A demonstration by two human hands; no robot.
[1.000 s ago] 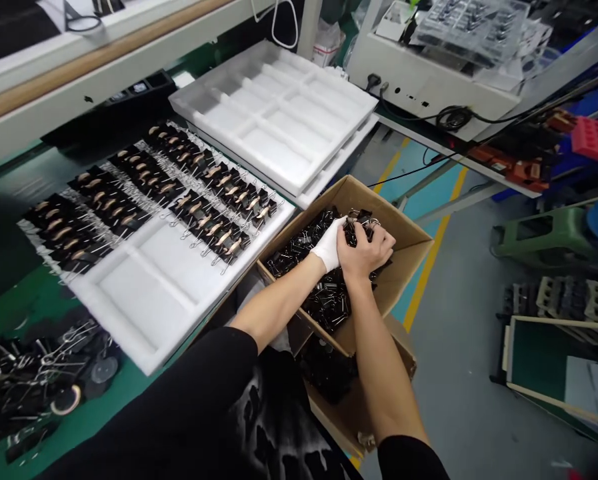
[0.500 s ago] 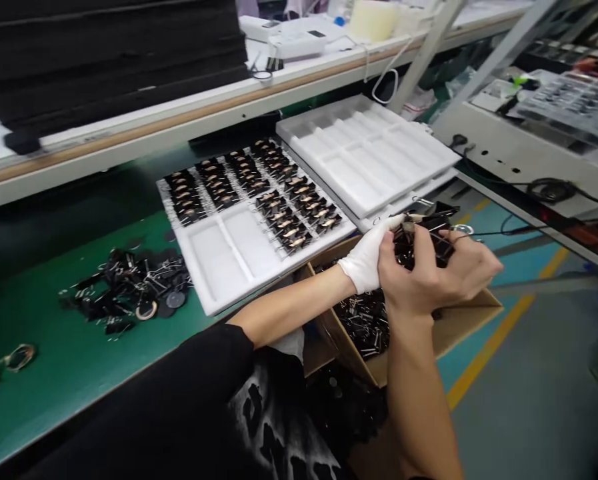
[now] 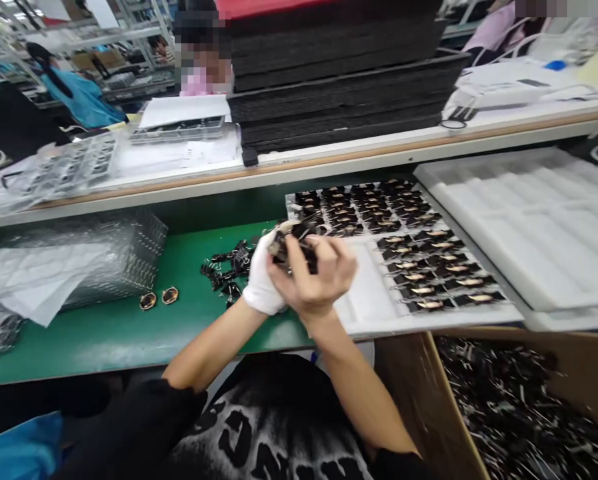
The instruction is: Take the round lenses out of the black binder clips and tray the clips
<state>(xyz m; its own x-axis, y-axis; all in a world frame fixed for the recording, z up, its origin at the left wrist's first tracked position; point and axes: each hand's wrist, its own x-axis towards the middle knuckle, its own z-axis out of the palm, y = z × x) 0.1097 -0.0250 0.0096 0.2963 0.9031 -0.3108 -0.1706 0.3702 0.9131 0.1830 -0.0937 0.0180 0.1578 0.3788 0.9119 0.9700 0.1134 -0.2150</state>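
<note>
Cupped together over the green bench, my white-gloved left hand (image 3: 263,283) and my bare right hand (image 3: 319,277) hold a bunch of black binder clips (image 3: 303,248) between them. My right fingers curl over the top of the bunch; the left palm supports it from the other side. Just left of my hands lies a loose pile of binder clips (image 3: 233,263), partly hidden by the glove. To the right, a white compartment tray (image 3: 366,293) carries rows of black clips with gold-edged round pieces (image 3: 423,267). Its near-left compartments are partly behind my right hand.
A cardboard box (image 3: 453,400) of binder clips (image 3: 513,400) stands low at right. Stacked white trays (image 3: 543,253) lie at the bench's right. Two gold-rimmed discs (image 3: 169,295) and clear plastic trays (image 3: 129,260) are at left. A shelf edge (image 3: 329,150) crosses behind; people sit beyond.
My hands, with the binder clips between them, have moved left from above the cardboard box to over the green bench. My view has swung left as well.
</note>
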